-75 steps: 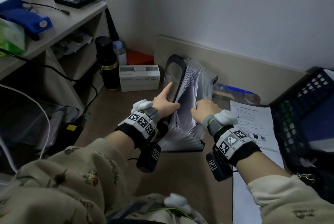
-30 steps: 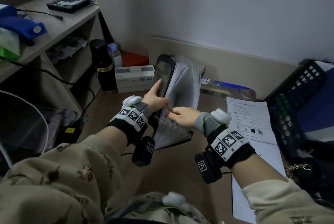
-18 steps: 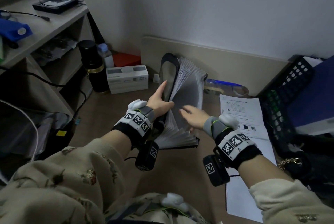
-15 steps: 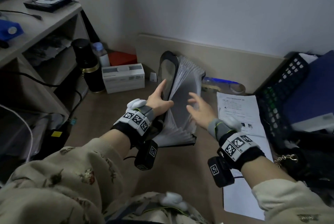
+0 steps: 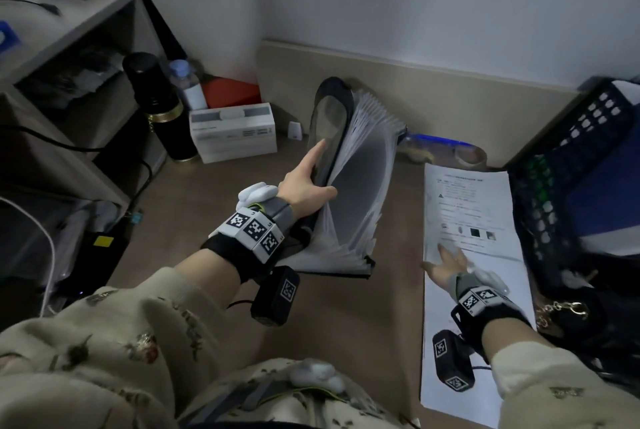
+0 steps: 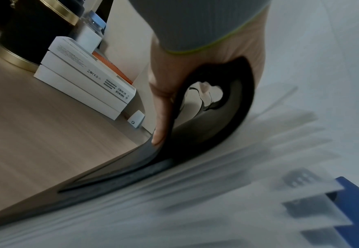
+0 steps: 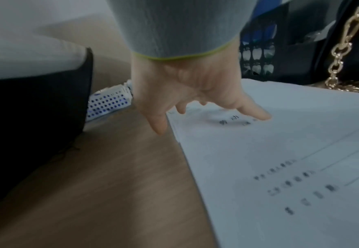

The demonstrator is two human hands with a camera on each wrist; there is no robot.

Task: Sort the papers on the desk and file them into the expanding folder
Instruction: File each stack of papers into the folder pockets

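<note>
The black expanding folder stands on the desk with its white pockets fanned open. My left hand pinches its front cover, index finger straight up the outside and thumb on the inner side. The left wrist view shows that left hand gripping the bent black cover. To the right, a stack of printed papers lies flat. My right hand rests on it with fingers spread. In the right wrist view the right hand touches the top sheet near its left edge, with the folder at left.
A black flask, a white box and a red box stand at the back left beside a shelf unit. A black crate and a bag with a gold chain crowd the right edge.
My right hand has left the folder's pockets and moved right and down onto the stack of papers. My left hand still holds the front cover back.
</note>
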